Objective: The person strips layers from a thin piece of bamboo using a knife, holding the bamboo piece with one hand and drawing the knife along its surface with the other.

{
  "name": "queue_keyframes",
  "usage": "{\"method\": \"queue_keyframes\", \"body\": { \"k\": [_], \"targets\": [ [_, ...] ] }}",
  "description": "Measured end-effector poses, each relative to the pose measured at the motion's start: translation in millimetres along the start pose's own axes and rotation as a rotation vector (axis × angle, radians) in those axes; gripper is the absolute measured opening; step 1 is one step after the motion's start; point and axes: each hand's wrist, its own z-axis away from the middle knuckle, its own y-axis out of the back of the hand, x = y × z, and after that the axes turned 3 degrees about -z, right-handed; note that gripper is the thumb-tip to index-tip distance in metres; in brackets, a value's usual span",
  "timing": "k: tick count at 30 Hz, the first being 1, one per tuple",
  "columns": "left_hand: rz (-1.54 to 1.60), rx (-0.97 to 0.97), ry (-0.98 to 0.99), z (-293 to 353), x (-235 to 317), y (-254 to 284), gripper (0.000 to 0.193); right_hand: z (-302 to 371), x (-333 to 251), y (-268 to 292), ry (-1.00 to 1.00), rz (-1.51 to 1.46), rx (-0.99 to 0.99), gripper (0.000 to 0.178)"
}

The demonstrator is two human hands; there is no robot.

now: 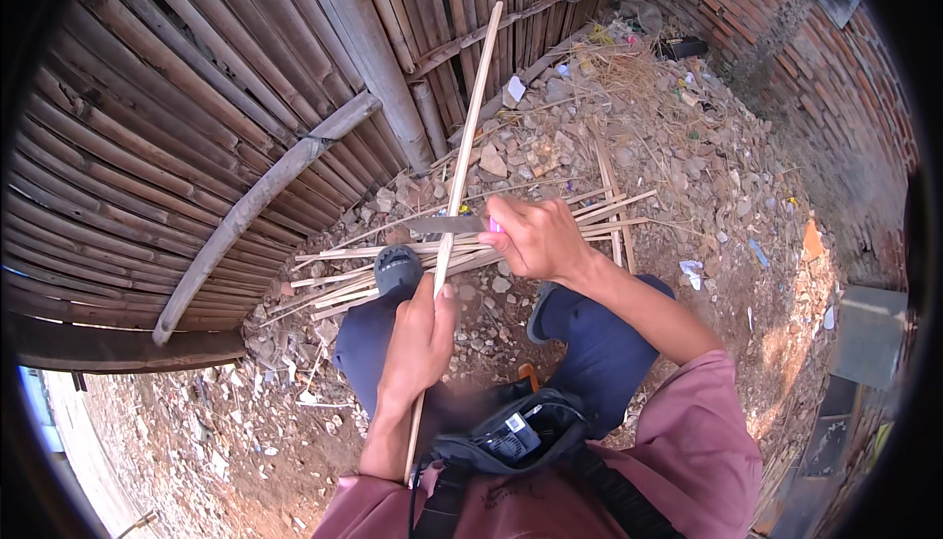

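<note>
My left hand point(422, 333) is closed round a long, pale wooden strip point(470, 141), probably split bamboo, which slants up and away from me. Its lower end runs down along my left forearm. In my right hand point(538, 234) is a knife point(447, 226) with a grey blade and a bit of pink handle showing between the fingers. The blade lies across the strip, just beyond my left hand, pointing left. Under both hands, a loose pile of similar pale strips point(344, 285) rests on the ground near my feet.
A bamboo wall point(187, 97) with poles rises at the left and ahead. A brick wall point(786, 77) stands at the right. Stones and litter cover the rubble ground point(688, 205). A black pouch point(511, 431) hangs at my waist. Grey panels point(871, 335) lean at the far right.
</note>
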Motion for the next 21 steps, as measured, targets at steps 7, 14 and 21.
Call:
{"method": "queue_keyframes", "body": {
  "k": [7, 14, 21],
  "targets": [
    [0.004, -0.030, -0.033, 1, -1, 1, 0.027, -8, 6, 7, 0.088, 0.074, 0.042, 0.039],
    [-0.016, -0.036, -0.020, 2, 0, 1, 0.023, -6, 0, 2, 0.029, 0.016, 0.031, 0.036],
    [-0.038, -0.015, -0.035, 5, -2, -3, 0.027, 2, 1, 3, 0.029, -0.003, -0.014, 0.035]
  ]
}}
